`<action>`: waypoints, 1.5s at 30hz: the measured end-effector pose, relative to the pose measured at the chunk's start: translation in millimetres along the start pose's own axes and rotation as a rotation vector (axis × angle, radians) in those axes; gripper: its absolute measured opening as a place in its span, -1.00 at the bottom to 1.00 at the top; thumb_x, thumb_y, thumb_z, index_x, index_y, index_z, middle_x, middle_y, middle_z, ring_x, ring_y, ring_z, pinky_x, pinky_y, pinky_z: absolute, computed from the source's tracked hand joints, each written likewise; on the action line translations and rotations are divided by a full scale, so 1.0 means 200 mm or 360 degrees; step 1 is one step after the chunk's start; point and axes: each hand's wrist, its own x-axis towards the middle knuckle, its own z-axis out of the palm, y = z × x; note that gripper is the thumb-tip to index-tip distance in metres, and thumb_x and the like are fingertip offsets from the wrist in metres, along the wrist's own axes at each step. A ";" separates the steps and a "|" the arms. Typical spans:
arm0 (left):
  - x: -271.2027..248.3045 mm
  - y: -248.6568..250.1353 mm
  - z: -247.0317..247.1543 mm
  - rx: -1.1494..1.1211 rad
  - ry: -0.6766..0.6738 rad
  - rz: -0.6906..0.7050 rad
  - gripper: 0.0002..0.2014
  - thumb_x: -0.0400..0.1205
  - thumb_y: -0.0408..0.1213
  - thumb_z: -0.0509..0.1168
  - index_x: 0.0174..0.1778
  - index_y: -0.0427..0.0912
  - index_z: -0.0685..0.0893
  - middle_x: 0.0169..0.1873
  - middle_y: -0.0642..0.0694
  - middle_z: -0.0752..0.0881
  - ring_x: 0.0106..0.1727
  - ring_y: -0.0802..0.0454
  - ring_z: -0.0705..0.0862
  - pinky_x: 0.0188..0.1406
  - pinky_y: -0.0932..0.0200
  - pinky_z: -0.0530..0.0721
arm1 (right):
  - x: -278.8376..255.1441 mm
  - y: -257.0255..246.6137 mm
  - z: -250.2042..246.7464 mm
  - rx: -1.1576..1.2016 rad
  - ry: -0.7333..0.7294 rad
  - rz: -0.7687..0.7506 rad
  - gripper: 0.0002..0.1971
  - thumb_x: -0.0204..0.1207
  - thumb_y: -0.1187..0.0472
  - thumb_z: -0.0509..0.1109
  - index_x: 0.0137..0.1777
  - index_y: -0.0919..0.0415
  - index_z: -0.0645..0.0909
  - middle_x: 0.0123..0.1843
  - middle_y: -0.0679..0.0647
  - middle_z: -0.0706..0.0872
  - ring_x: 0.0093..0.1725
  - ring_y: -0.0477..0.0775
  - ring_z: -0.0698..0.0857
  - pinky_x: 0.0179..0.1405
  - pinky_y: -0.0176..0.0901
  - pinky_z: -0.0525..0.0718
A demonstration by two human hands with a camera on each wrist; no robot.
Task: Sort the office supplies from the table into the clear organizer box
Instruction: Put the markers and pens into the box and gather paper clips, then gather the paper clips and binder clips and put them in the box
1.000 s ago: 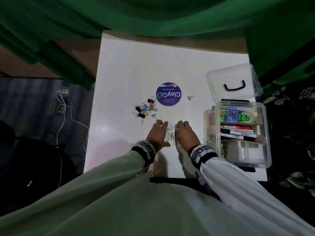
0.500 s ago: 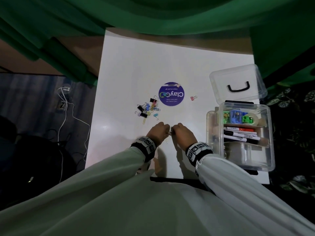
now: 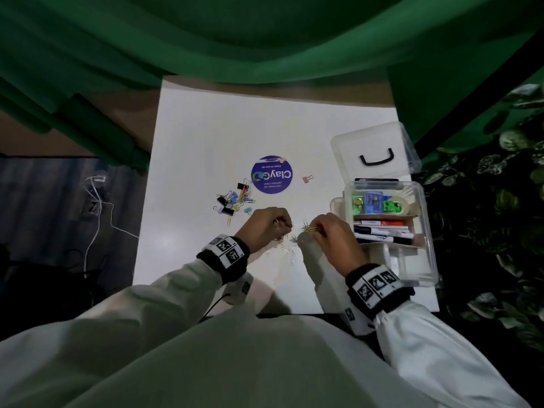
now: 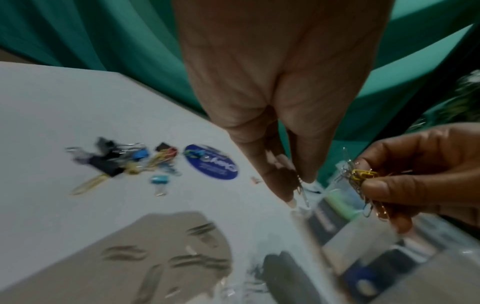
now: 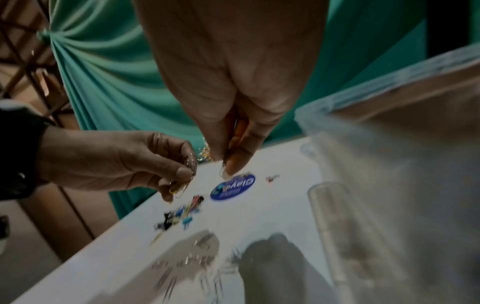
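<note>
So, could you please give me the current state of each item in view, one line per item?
Left hand: raised, pinching a few paper clips.
Right hand: raised, pinching a bunch of paper clips.
Loose paper clips: lying on the table.
Binder clip pile: unsorted on the table.
Pink binder clip: alone on the table.
Clear organizer box: open, partly filled.
Lid: off, behind the box.

White table (image 3: 206,136): round purple sticker (image 3: 271,174) mid-table; binder clips (image 3: 232,201) left of it, pink clip (image 3: 307,179) right, organizer (image 3: 426,231) far right, loose paperclips (image 3: 284,248) nearer.
</note>
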 end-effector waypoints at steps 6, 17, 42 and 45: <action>0.05 0.39 0.21 0.0031 -0.0207 0.0322 -0.93 0.54 -0.34 0.45 -0.13 -0.10 0.71 -0.23 0.05 0.72 -0.28 0.24 0.65 -0.24 0.48 0.55 | -0.29 0.12 -0.32 -0.0029 0.0263 0.0093 -0.93 0.53 0.30 0.44 -0.02 0.19 0.67 -0.10 0.00 0.65 -0.12 -0.05 0.60 -0.11 -0.20 0.51; 0.10 0.57 0.46 0.0616 -0.0326 0.0596 -0.91 0.57 -0.37 0.38 -0.15 -0.10 0.61 -0.17 -0.09 0.73 -0.21 -0.02 0.64 -0.27 0.29 0.41 | -0.32 0.31 -0.31 -0.0205 -0.0144 0.0449 -0.75 0.39 0.38 0.41 -0.02 0.06 0.76 -0.11 0.01 0.83 -0.12 -0.02 0.77 -0.33 -0.30 0.47; 0.10 -0.58 -0.32 0.0979 0.0353 -0.0570 -0.53 0.56 -0.26 0.30 0.43 -0.04 0.53 0.29 -0.30 0.52 0.22 -0.36 0.57 0.14 -0.15 0.58 | 0.54 -0.34 0.42 -0.0462 -0.0651 -0.0313 -0.53 0.59 0.33 0.25 0.52 0.20 0.44 0.57 0.24 0.36 0.45 0.33 0.46 0.37 0.18 0.54; 0.07 -0.66 -0.36 0.0910 0.0399 -0.0503 -0.63 0.52 -0.40 0.28 0.27 -0.22 0.59 0.13 -0.35 0.56 0.09 -0.38 0.58 -0.02 -0.16 0.65 | 0.68 -0.39 0.56 -0.0624 -0.0679 -0.0418 -0.52 0.54 0.38 0.23 0.49 0.25 0.44 0.57 0.27 0.34 0.42 0.36 0.46 0.28 0.21 0.58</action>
